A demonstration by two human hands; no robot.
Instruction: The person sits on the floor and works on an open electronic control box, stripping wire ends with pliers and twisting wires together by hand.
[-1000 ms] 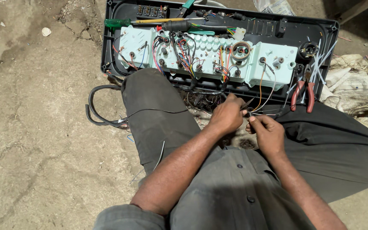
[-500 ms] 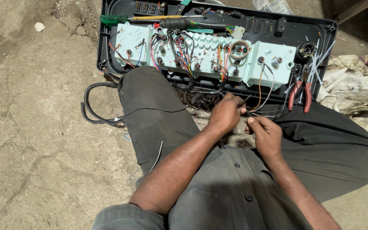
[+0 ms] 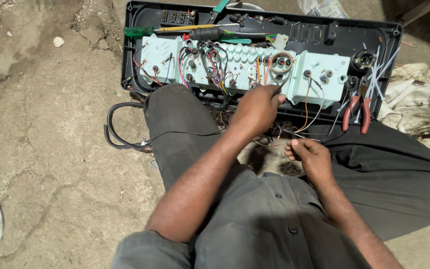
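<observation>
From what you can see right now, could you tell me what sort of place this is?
Probably an informal outdoor repair spot, worked sitting on the ground: bare dirt ground, an opened black panel housing with pale wired board, red-handled pliers and a green-handled screwdriver lying loose.

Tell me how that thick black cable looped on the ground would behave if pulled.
The black cable holds a broad curve, so it is probably fairly stiff and springy. It runs under the trouser leg, so it would likely drag and snag rather than slide freely.
</observation>
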